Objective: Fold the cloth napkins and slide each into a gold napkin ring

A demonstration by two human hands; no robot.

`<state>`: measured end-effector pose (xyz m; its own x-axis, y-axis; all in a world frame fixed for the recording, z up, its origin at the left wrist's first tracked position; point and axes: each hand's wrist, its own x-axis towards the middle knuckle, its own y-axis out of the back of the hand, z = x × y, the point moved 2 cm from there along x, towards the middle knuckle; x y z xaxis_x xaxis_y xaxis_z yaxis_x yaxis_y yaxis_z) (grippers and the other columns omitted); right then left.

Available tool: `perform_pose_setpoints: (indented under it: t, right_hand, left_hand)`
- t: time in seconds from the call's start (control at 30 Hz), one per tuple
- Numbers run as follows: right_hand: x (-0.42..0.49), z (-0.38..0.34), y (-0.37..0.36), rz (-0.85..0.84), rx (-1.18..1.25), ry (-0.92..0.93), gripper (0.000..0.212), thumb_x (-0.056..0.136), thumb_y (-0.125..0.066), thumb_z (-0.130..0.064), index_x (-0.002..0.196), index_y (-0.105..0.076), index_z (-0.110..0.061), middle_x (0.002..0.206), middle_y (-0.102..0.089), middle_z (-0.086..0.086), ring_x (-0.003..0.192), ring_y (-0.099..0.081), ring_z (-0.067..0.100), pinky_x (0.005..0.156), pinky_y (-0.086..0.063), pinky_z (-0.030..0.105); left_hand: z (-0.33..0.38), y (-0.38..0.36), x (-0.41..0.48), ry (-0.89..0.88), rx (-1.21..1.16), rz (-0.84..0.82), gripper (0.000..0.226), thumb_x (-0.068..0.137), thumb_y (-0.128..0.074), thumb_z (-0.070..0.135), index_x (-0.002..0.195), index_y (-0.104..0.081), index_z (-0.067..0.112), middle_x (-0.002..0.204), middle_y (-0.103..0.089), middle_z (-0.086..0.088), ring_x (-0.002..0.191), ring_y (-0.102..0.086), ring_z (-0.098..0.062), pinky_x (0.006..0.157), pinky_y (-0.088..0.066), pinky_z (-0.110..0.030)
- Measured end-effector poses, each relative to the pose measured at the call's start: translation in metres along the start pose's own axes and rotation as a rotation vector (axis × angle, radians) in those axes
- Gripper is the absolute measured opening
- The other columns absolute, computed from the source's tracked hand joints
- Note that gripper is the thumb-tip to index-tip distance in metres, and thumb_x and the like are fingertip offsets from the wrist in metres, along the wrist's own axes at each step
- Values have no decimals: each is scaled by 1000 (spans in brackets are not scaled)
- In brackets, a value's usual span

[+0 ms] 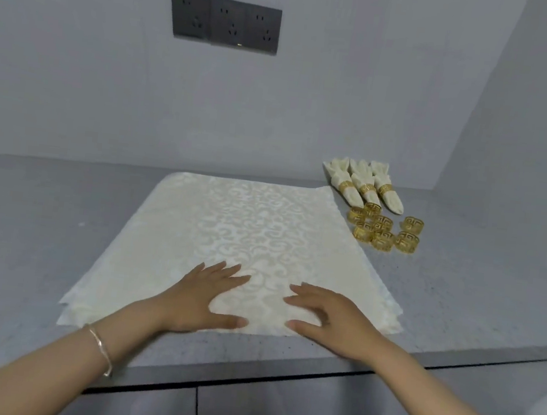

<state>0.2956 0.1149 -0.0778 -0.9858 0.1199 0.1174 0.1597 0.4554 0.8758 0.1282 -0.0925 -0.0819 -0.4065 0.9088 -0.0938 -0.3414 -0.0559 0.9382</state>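
cream damask with a pale scroll weave lies spread flat on the grey counter in front of me: the cloth napkin, apparently the top of a small stack, since stray layered edges show at its near corners. my left hand and right hand rest palm-down near its front edge, just apart from each other, fingers straight and slightly spread, thumbs out, gripping nothing. at far right, three finished napkins lie side by side, each through a gold band, with a cluster of loose gold rings just in front of them. i judge the cloth light, soft and limp, with a sheen that may let it slide over the layers beneath, and unlikely to keep a crease unless pressed. it is best taken by pinching the two near corners of the top layer only.
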Motion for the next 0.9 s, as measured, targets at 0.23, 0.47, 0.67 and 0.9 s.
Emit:
perform_pose_setpoints:
  t: [0.23, 0.47, 0.67, 0.9]
  right_hand:
    - [-2, -16, 4, 35, -170, 74, 33, 90, -56, -49, 118, -66, -35, 130, -57, -19, 122, -48, -3, 100, -34, 12]
    - [-2, -20, 7, 55, -185, 64, 29, 93, -56, -38, 117, -67, -28, 125, -62, -15, 116, -54, 1, 95, -37, 12]
    - [-4, -14, 12, 78, -41, 31, 23, 91, -60, -36, 109, -71, -28, 115, -67, -16, 106, -58, -3, 90, -39, 6]
    - [4, -15, 16, 113, 168, -96, 19, 89, -63, -34, 102, -74, -27, 106, -69, -18, 100, -60, -6, 95, -46, 19]
  left_hand:
    - [11, 6, -6, -22, 23, 63, 80, 71, -31, 83, 142, -32, 47, 152, -24, 24, 143, -16, 0, 115, -18, -25]
    - [16, 11, -14, -64, 100, 113, 64, 84, -27, 70, 138, -45, 41, 147, -38, 22, 137, -33, -1, 108, -29, -22]
    - [8, 26, -28, -40, 70, 142, 39, 97, -42, 48, 130, -57, 34, 135, -52, 21, 126, -47, -1, 99, -36, -17]
    - [-6, 41, -36, 49, 6, 191, 32, 95, -50, 42, 119, -66, 29, 123, -63, 17, 112, -59, -6, 88, -43, -18]
